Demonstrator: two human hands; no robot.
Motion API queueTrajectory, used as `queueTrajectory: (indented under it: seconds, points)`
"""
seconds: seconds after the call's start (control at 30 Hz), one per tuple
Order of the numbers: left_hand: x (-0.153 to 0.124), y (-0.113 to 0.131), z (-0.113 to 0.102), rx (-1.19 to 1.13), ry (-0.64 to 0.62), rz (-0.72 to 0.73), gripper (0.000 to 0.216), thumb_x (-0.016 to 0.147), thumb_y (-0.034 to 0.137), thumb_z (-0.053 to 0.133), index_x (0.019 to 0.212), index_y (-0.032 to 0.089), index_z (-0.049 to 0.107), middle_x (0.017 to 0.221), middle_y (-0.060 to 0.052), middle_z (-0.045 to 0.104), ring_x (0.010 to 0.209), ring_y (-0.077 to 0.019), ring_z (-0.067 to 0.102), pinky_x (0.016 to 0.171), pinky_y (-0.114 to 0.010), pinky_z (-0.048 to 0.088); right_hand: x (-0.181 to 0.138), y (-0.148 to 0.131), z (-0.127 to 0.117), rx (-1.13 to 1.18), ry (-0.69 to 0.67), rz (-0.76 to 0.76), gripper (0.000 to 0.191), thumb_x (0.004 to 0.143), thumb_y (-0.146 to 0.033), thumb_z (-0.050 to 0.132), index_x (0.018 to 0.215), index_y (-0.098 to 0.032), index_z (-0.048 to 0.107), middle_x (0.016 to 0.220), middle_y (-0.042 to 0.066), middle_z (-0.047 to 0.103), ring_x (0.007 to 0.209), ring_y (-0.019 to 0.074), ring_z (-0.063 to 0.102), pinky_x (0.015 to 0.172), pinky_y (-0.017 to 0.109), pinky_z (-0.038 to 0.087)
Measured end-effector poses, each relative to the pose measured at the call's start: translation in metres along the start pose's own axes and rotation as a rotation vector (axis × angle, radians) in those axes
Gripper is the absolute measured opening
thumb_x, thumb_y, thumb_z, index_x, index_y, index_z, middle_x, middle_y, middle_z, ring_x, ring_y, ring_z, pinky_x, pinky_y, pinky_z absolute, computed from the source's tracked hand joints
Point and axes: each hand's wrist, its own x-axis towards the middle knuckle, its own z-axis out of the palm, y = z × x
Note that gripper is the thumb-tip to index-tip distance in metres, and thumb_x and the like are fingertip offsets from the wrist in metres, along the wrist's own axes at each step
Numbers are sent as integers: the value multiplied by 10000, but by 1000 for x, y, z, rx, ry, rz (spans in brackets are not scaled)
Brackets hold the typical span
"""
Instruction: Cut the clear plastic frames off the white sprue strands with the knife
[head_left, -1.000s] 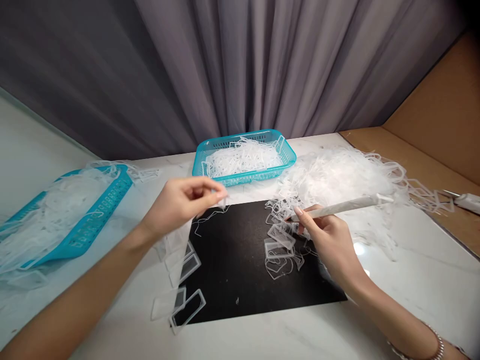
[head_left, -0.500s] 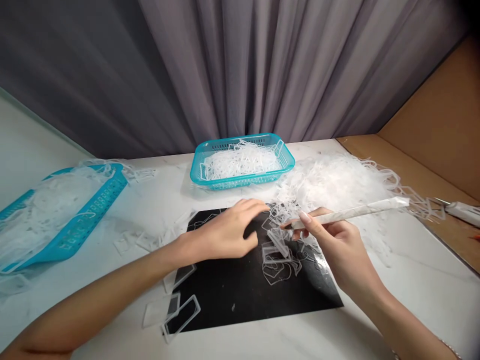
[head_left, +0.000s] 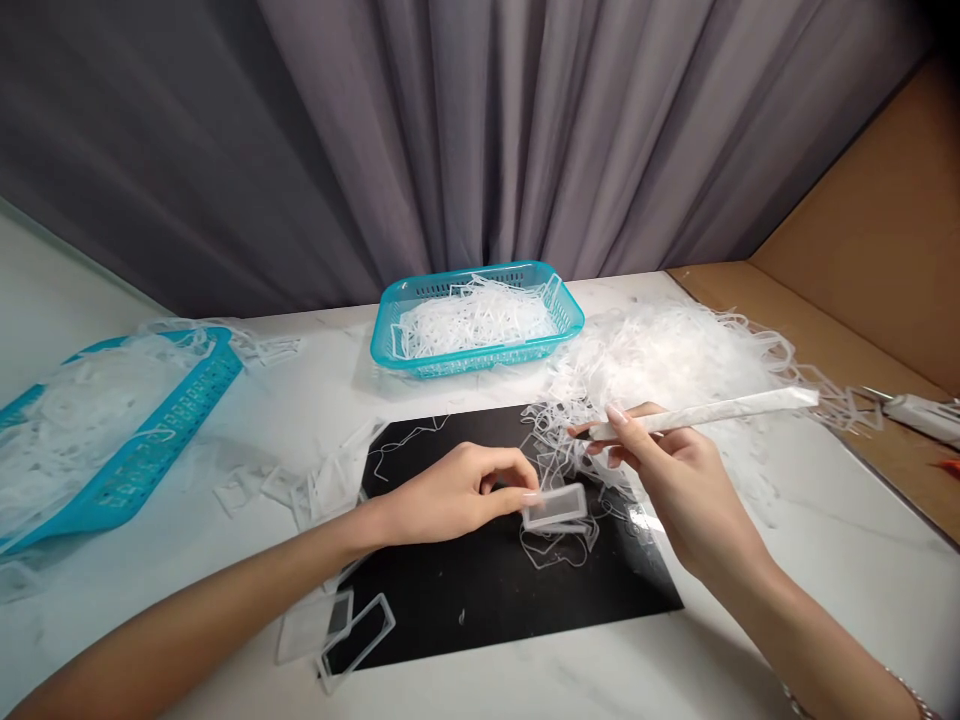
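Note:
My left hand (head_left: pixel 465 490) pinches the left end of a clear rectangular plastic frame (head_left: pixel 556 508) between thumb and fingers, over the black mat (head_left: pixel 450 610). Thin curly plastic trimmings (head_left: pixel 555 548) lie just below that frame. In my right hand (head_left: pixel 667 470) is a slim tool wrapped in white (head_left: pixel 720 412), gripped like a pen, its dark tip pointing left. The tip is partly hidden by the fingers, and it stays apart from the frame. More clear frames (head_left: pixel 360 635) rest across the mat's lower left corner.
A blue basket (head_left: pixel 382 345) of white strips stands at the back, and another blue basket (head_left: pixel 172 440) heaped with clear pieces is at the left. A big pile of plastic trimmings (head_left: pixel 667 350) covers the right side. Beyond it lies a white-handled tool (head_left: pixel 922 412) on brown board.
My left hand has come down and closed on a clear frame that lay among the trimmings. My right hand keeps hold of the wrapped tool, nearly in place.

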Motion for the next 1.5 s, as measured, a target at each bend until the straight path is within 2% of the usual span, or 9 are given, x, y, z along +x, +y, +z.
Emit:
queueTrajectory:
  seconds: [0.17,0.23,0.37,0.5,0.6,0.83,1.1,1.27,1.5]
  points:
    - [-7,-1,6,-346,69,-138,166,901,301,468,858,153,529,772,-48,693,710,-154,652,565,-225,417,2,0,-2,-72,86,197,300,750,-508,632,825,-225,701,1064,18,626,786,156,511,735,300,390]
    - [-9,-1,8,-410,100,-145,176,901,310,472,850,147,511,786,-66,694,712,-173,670,553,-230,428,0,-2,-3,41,-22,263,262,762,-467,640,829,-221,698,1043,28,634,826,169,528,760,307,402]
    - [-13,2,12,-490,171,-144,169,905,317,469,858,155,481,844,-70,684,714,-188,690,566,-241,459,-4,-5,-1,277,-374,418,226,831,-390,582,814,-194,693,981,60,663,924,199,565,855,339,411]
    - [-16,2,18,-459,203,-145,162,914,313,450,874,160,486,755,-43,679,695,-177,681,575,-243,463,-8,-2,7,337,-523,415,265,874,-384,522,845,-190,701,880,57,675,853,176,590,885,347,403]
    - [-17,2,22,-410,218,-167,166,920,298,432,895,156,514,733,-37,681,680,-163,665,578,-242,455,-8,2,13,298,-491,357,268,854,-403,550,791,-183,690,787,44,655,779,160,577,816,323,424]
    - [-20,3,24,-421,217,-212,184,898,262,469,1007,157,573,884,-53,712,705,-133,654,605,-227,464,-8,5,12,92,-268,254,290,782,-452,624,661,-189,606,695,2,571,673,132,510,646,264,388]
    - [-22,4,26,-452,249,-217,189,868,233,514,1018,161,605,838,-36,705,723,-133,655,615,-216,467,-12,1,13,102,-259,264,251,788,-439,627,687,-209,634,782,13,610,776,149,533,704,270,399]
    - [-22,6,26,-421,271,-207,197,877,257,507,1003,164,628,818,-27,697,707,-121,648,620,-208,469,-13,0,15,248,-393,347,257,831,-415,586,748,-181,655,816,39,643,823,176,586,800,329,433]
    - [-20,7,29,-400,307,-195,192,859,215,525,1006,141,623,756,-30,705,714,-129,657,625,-207,486,-16,4,20,173,-334,314,276,825,-440,585,751,-180,636,767,30,676,822,188,627,848,349,434]
